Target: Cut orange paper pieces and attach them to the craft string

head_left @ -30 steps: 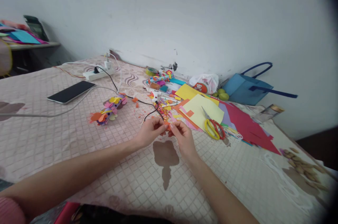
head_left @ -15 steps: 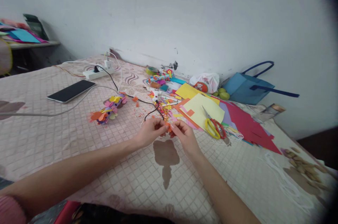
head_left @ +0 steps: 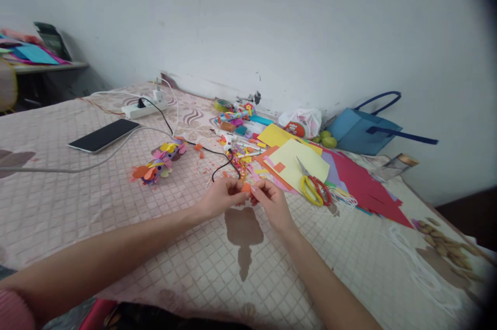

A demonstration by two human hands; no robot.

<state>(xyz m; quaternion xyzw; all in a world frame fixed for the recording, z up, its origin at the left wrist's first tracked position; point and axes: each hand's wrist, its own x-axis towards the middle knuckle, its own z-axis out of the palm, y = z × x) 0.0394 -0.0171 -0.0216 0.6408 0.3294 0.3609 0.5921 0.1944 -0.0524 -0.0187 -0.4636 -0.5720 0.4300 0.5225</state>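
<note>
A small orange paper piece is pinched between my two hands, low over the middle of the table. My left hand grips its left side with thumb and fingers. On its right side, my right hand closes thumb and forefinger. Just beyond my fingers lie a white glue gun with a black cord and a heap of paper scraps. To the left lies a purple roll covered with coloured paper petals. Scissors with yellow and red handles rest on paper sheets to the right.
Coloured sheets, a blue bag and white string lie to the right. A dark phone and a white power strip with cables are on the left. A wall stands behind the table.
My fingers have shifted slightly on the orange paper piece, and more of it shows between them now. Both hands stay in nearly the same place.
</note>
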